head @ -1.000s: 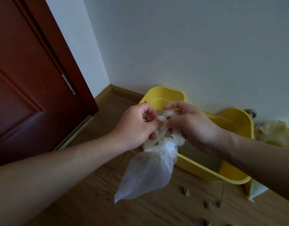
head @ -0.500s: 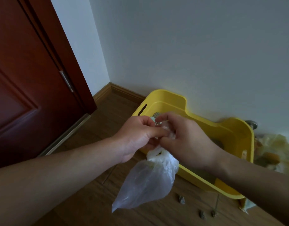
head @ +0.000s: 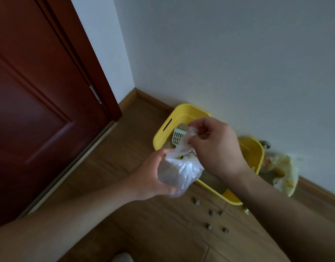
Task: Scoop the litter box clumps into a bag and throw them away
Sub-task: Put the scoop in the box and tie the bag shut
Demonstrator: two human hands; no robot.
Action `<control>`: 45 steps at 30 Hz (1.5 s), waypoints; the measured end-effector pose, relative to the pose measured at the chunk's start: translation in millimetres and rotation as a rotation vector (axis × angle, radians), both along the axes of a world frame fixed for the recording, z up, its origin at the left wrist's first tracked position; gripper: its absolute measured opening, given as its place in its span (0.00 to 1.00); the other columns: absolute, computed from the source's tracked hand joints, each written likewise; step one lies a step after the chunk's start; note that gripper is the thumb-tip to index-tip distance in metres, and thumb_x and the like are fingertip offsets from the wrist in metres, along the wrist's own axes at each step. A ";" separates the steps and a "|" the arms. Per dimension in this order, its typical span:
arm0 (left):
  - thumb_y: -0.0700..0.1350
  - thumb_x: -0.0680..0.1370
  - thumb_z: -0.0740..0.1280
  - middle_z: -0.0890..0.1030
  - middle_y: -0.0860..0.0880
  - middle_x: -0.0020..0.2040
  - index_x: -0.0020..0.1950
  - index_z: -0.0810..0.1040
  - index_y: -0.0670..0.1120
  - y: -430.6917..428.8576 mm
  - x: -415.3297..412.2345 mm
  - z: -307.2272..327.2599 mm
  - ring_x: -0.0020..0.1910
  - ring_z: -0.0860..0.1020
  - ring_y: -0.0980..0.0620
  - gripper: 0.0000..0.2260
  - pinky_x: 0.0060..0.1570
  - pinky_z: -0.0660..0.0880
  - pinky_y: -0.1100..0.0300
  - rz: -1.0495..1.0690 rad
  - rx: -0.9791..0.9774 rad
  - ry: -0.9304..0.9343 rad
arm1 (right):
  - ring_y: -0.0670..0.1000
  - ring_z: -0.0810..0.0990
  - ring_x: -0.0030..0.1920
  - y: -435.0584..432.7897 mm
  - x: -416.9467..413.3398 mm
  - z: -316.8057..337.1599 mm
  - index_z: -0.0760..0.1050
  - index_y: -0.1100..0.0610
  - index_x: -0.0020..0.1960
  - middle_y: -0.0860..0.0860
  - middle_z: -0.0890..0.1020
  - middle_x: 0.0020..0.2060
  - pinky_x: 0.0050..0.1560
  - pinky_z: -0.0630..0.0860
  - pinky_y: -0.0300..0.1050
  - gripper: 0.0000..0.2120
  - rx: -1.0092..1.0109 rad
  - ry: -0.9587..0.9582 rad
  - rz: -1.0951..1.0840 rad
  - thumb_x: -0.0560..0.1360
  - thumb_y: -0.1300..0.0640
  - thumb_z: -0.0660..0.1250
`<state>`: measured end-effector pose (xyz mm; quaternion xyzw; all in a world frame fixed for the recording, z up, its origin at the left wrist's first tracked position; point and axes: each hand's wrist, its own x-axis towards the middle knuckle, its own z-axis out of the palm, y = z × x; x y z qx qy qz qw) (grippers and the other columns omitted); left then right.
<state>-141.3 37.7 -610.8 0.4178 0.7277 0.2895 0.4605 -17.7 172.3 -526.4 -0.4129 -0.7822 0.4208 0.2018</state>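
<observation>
With my left hand gripping the belly of the bag above the near rim of the litter box and my right hand pinching its stretched neck, I judge I should draw the tie snug without squeezing clumps out.

Home, room corner, dark red door at left, wood floor with skirting, yellow litter box against the far white wall, scattered clumps nearby
</observation>
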 end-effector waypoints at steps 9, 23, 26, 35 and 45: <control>0.60 0.63 0.77 0.67 0.64 0.66 0.68 0.57 0.70 -21.7 5.0 156.7 0.66 0.67 0.60 0.40 0.61 0.71 0.56 0.181 0.051 0.096 | 0.50 0.86 0.38 14.0 6.0 217.1 0.82 0.55 0.44 0.52 0.86 0.36 0.42 0.83 0.50 0.07 -0.254 0.189 -0.163 0.70 0.65 0.73; 0.50 0.66 0.79 0.79 0.57 0.57 0.62 0.75 0.59 26.3 79.9 418.6 0.59 0.77 0.56 0.26 0.57 0.79 0.50 0.379 0.316 -0.126 | 0.68 0.84 0.45 19.6 74.9 530.9 0.82 0.63 0.44 0.63 0.85 0.40 0.48 0.82 0.60 0.06 -0.426 0.375 -0.233 0.68 0.68 0.71; 0.53 0.64 0.79 0.80 0.57 0.57 0.62 0.76 0.57 38.9 96.1 455.6 0.59 0.77 0.56 0.27 0.59 0.77 0.48 0.349 0.350 -0.139 | 0.71 0.82 0.48 15.2 97.9 574.1 0.82 0.64 0.45 0.65 0.85 0.41 0.51 0.80 0.64 0.06 -0.406 0.402 -0.300 0.68 0.68 0.71; 0.56 0.67 0.77 0.79 0.59 0.58 0.63 0.74 0.58 68.6 149.4 553.4 0.59 0.76 0.58 0.25 0.54 0.76 0.64 -0.011 0.464 -0.159 | 0.59 0.82 0.40 -15.8 183.2 668.6 0.80 0.70 0.48 0.68 0.84 0.44 0.41 0.78 0.47 0.09 -0.270 0.530 -0.538 0.68 0.71 0.70; 0.55 0.70 0.77 0.79 0.60 0.54 0.60 0.74 0.60 81.2 271.5 609.5 0.55 0.78 0.58 0.22 0.49 0.81 0.58 -0.399 0.495 -0.260 | 0.60 0.82 0.40 -66.4 312.4 705.9 0.80 0.69 0.47 0.67 0.84 0.40 0.49 0.80 0.55 0.07 -0.184 0.645 -0.881 0.69 0.72 0.69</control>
